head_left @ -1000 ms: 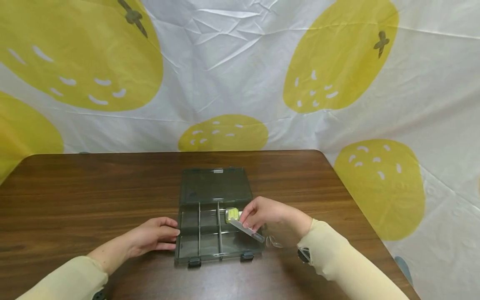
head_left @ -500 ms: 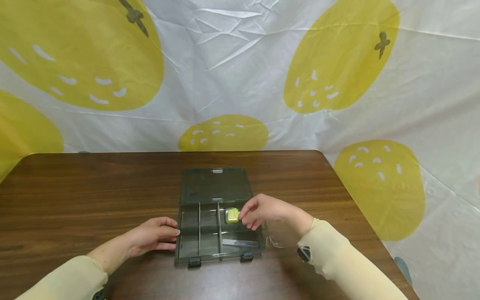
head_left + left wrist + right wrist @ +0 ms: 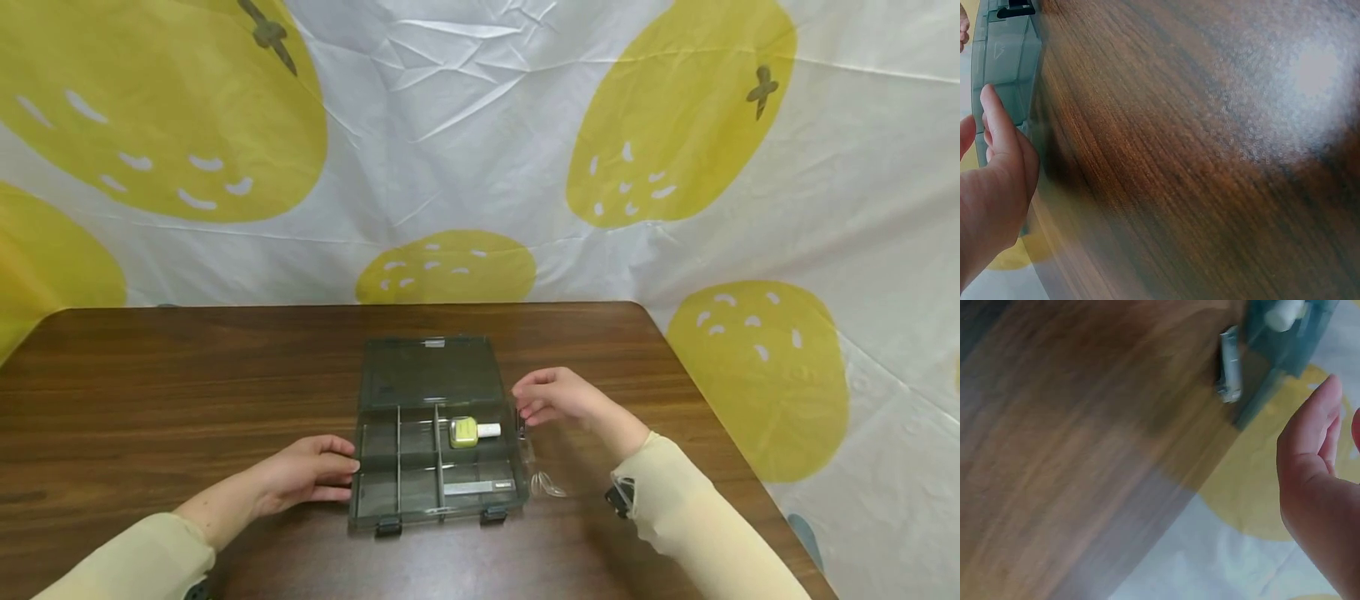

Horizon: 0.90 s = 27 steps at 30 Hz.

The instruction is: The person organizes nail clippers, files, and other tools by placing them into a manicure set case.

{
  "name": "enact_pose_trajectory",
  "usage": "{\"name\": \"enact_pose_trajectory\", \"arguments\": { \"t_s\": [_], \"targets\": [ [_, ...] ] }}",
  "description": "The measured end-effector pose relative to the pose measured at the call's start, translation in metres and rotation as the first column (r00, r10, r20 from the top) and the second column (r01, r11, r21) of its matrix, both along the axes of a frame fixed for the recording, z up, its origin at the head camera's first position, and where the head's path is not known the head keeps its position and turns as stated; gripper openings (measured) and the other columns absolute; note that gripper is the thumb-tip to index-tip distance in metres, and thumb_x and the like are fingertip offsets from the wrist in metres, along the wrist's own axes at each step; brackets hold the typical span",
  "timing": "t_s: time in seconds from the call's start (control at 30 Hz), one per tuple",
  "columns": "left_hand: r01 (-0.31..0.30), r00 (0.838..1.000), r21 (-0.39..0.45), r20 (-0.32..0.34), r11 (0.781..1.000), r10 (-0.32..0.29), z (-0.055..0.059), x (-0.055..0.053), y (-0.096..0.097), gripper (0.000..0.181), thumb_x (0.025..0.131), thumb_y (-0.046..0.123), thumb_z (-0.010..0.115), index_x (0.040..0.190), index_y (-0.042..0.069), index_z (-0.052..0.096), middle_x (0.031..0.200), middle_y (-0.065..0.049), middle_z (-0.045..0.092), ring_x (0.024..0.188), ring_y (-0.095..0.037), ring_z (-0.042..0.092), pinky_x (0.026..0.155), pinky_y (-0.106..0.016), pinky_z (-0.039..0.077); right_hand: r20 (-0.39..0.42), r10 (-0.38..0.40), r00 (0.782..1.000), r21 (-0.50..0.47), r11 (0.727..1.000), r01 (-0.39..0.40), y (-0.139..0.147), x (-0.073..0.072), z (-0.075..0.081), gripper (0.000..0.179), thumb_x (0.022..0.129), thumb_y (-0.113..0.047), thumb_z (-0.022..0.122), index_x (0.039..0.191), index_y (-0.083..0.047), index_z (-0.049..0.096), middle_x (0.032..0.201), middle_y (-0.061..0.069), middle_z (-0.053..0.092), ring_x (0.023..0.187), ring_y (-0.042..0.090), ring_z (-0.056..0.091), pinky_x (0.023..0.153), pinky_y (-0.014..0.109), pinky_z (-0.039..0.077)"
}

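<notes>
A dark translucent compartment box (image 3: 418, 454) lies on the table with its lid (image 3: 431, 371) folded back. My left hand (image 3: 303, 471) rests its fingertips against the box's left side. In the back right compartment lies a nail polish bottle (image 3: 464, 432), yellow with a white cap. A flat grey strip (image 3: 476, 487), resembling a nail file, lies in the compartment in front of it. My right hand (image 3: 558, 396) hovers right of the box with loosely bent fingers. Below it is a small metal nail clipper (image 3: 1229, 365), apart from the fingers in the right wrist view.
Thin clear plastic pieces (image 3: 547, 485) lie beside the box's right front corner. Two dark latches (image 3: 388, 525) stick out at the box's front. The brown wood table (image 3: 187, 375) ends at a lemon-patterned curtain (image 3: 465, 125) behind and at the right.
My right hand has let go of the grey strip, which now lies in the front right compartment. It has then moved right and back, off the box. My left hand stays put.
</notes>
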<state>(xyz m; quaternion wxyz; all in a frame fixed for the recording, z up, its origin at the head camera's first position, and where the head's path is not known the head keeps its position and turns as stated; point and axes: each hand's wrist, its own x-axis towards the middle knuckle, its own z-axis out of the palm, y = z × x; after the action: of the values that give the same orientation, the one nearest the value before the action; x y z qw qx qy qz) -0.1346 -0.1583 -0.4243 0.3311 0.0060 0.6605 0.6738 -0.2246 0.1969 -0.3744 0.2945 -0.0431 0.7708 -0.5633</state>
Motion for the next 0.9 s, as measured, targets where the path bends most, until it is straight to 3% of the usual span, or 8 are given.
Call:
{"name": "enact_pose_trajectory", "arguments": {
  "t_s": [0.23,0.53,0.67,0.9],
  "targets": [
    [-0.004,1.0,0.004,0.004,1.0,0.004,-0.002,0.001,0.0,0.044,0.09,0.009,0.054,0.121,-0.011,0.031,0.096,-0.002,0.049,0.089,-0.013,0.052,0.084,-0.03,0.058,0.002,-0.111,0.994,0.001,0.994,0.111,0.01,-0.009,-0.019,0.025,0.092,-0.007,0.051,0.109,0.011,0.052,0.071,-0.001,0.06,0.063,0.008,0.061,0.06,0.019,0.057],
    [-0.004,1.0,0.002,0.009,1.0,0.004,-0.002,0.001,-0.001,0.043,0.09,0.01,0.055,0.121,-0.01,0.031,0.097,-0.002,0.048,0.089,-0.013,0.051,0.084,-0.03,0.057,-0.05,-0.189,0.981,0.076,0.978,0.192,0.009,-0.011,-0.041,0.024,0.089,-0.004,0.054,0.105,0.014,0.054,0.066,-0.002,0.058,0.055,0.005,0.056,0.054,0.018,0.056],
    [-0.003,1.0,0.004,0.006,1.0,0.003,-0.002,0.001,-0.001,0.044,0.09,0.009,0.055,0.121,-0.01,0.031,0.096,-0.002,0.048,0.089,-0.012,0.052,0.084,-0.03,0.057,-0.131,-0.216,0.967,0.181,0.954,0.238,0.003,-0.011,-0.046,0.024,0.085,-0.006,0.06,0.1,0.013,0.057,0.062,-0.002,0.055,0.053,0.006,0.053,0.051,0.02,0.056],
    [-0.009,1.0,0.005,0.005,1.0,0.009,-0.001,0.0,0.0,0.044,0.09,0.009,0.055,0.121,-0.01,0.031,0.096,-0.003,0.048,0.088,-0.012,0.052,0.084,-0.029,0.058,-0.257,-0.203,0.945,0.362,0.886,0.289,-0.011,-0.009,-0.042,0.018,0.076,-0.009,0.071,0.084,0.006,0.063,0.055,-0.002,0.049,0.047,0.007,0.049,0.045,0.02,0.054]
  ]
}}
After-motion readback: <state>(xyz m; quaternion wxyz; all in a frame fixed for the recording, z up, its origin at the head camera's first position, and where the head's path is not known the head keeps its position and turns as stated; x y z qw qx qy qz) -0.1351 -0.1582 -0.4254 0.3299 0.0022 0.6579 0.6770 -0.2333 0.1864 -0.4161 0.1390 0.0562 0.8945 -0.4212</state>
